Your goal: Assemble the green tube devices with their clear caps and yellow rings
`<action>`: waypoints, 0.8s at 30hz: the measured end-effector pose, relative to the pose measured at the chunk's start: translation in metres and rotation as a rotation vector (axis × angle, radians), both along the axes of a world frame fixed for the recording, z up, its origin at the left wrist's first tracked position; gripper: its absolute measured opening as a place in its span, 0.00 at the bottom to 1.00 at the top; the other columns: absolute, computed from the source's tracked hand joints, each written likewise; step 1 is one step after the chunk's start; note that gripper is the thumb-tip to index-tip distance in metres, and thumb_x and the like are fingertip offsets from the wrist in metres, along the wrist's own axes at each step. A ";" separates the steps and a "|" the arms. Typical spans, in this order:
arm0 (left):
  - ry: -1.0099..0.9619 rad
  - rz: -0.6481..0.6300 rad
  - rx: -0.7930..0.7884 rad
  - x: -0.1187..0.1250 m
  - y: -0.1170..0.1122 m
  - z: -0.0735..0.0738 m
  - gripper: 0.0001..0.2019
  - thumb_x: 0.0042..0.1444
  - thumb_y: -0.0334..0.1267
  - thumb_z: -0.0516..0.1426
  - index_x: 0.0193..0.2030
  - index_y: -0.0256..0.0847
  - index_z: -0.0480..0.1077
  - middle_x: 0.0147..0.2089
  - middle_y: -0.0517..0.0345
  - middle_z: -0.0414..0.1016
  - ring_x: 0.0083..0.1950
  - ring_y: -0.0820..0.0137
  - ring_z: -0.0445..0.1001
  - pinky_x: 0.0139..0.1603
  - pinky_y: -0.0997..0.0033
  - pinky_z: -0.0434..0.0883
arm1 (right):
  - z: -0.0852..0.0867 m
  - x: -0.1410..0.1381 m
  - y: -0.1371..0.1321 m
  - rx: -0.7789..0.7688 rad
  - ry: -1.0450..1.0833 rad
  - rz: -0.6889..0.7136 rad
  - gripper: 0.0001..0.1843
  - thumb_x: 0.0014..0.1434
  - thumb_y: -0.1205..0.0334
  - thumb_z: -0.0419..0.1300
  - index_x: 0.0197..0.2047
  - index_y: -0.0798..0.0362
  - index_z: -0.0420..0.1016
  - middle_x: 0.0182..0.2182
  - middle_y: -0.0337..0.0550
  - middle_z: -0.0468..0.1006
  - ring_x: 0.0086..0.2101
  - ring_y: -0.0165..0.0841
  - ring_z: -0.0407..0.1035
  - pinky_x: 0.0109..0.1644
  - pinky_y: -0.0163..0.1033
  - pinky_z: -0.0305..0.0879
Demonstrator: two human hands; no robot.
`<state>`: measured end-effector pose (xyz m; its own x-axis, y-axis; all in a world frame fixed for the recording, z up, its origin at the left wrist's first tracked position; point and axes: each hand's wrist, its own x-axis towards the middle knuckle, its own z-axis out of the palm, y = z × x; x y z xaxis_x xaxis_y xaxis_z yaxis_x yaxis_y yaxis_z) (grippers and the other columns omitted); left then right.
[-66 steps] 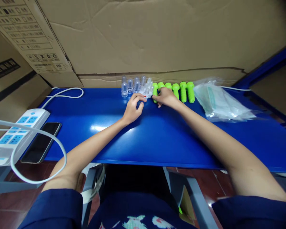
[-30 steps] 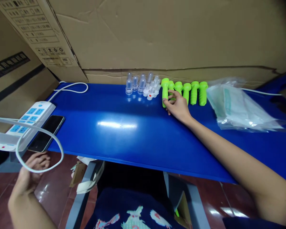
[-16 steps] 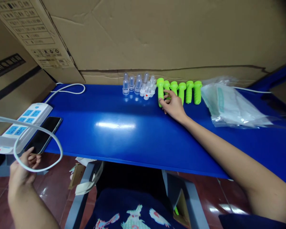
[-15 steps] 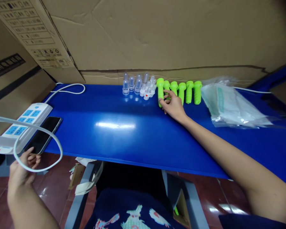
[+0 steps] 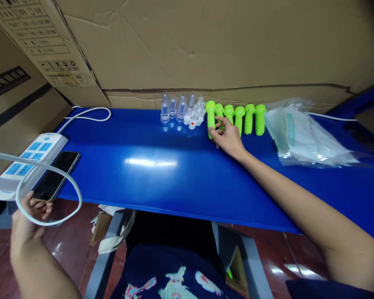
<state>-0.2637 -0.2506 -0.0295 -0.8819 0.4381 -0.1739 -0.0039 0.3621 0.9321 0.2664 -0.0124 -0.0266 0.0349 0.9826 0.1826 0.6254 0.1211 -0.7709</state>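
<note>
My right hand [image 5: 227, 137] rests on the blue table [image 5: 162, 170] at the back, fingers curled around the leftmost green plastic pieces [image 5: 210, 117] of a row [image 5: 249, 118]. Left of that row stand several small clear caps [image 5: 180, 110]. My left hand [image 5: 28, 218] hangs below the table's left corner, fingers loosely curled, just under the black phone [image 5: 56, 175] and behind a white cable loop [image 5: 50, 195]. Nothing shows in it.
A white power strip [image 5: 25, 160] lies at the left edge beside the phone, its cable [image 5: 87, 114] running to the back. Clear plastic bags [image 5: 302, 135] lie at the right. Cardboard boxes [image 5: 205, 45] wall the back and left. Table legs [image 5: 112, 253] stand below.
My left hand left the caps, dropped below the table's left side and has risen toward the phone. My right hand shifted onto the leftmost green pieces and has stayed there.
</note>
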 end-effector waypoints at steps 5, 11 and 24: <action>-0.026 -0.014 0.009 0.010 0.001 0.006 0.22 0.38 0.49 0.70 0.26 0.44 0.61 0.16 0.69 0.66 0.20 0.73 0.66 0.18 0.77 0.57 | 0.002 0.000 -0.001 -0.005 0.002 -0.006 0.31 0.62 0.56 0.58 0.67 0.57 0.65 0.47 0.50 0.79 0.19 0.26 0.67 0.20 0.33 0.65; -0.068 0.038 0.027 0.008 0.002 0.002 0.16 0.34 0.38 0.69 0.25 0.42 0.64 0.16 0.72 0.65 0.21 0.76 0.67 0.19 0.81 0.59 | 0.000 0.000 0.000 -0.013 0.009 -0.005 0.31 0.62 0.56 0.58 0.67 0.56 0.65 0.46 0.48 0.80 0.18 0.25 0.67 0.21 0.33 0.65; -0.111 0.091 0.022 0.001 0.002 0.000 0.14 0.37 0.39 0.66 0.23 0.41 0.63 0.17 0.67 0.70 0.21 0.75 0.66 0.17 0.82 0.58 | 0.000 0.000 -0.001 -0.013 0.021 0.000 0.32 0.63 0.57 0.58 0.68 0.57 0.64 0.48 0.49 0.78 0.19 0.25 0.67 0.21 0.32 0.64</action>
<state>-0.2628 -0.2491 -0.0299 -0.8940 0.3622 -0.2638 -0.1395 0.3347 0.9320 0.2660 -0.0130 -0.0265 0.0391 0.9849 0.1687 0.6090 0.1104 -0.7855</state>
